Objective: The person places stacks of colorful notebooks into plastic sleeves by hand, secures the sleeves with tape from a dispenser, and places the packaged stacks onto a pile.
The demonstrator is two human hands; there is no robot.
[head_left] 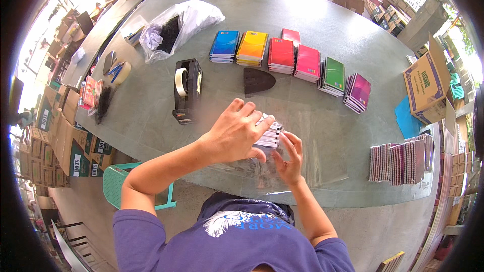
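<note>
A small stack of spiral notebooks, page edges and binding showing, is at the table's near middle. My left hand reaches over the stack from the left, its fingers closed around it. Clear plastic glints around the stack's right end. There my right hand has its fingertips against that end, thumb and fingers apart. Whether they also catch the plastic is hard to make out. Beneath both hands a clear plastic sheet lies flat on the grey table.
Beyond my hands, notebook stacks in blue, yellow, red, pink, green and purple form an arc. A black tape dispenser stands left. More notebooks and an open carton are right. A green stool stands below.
</note>
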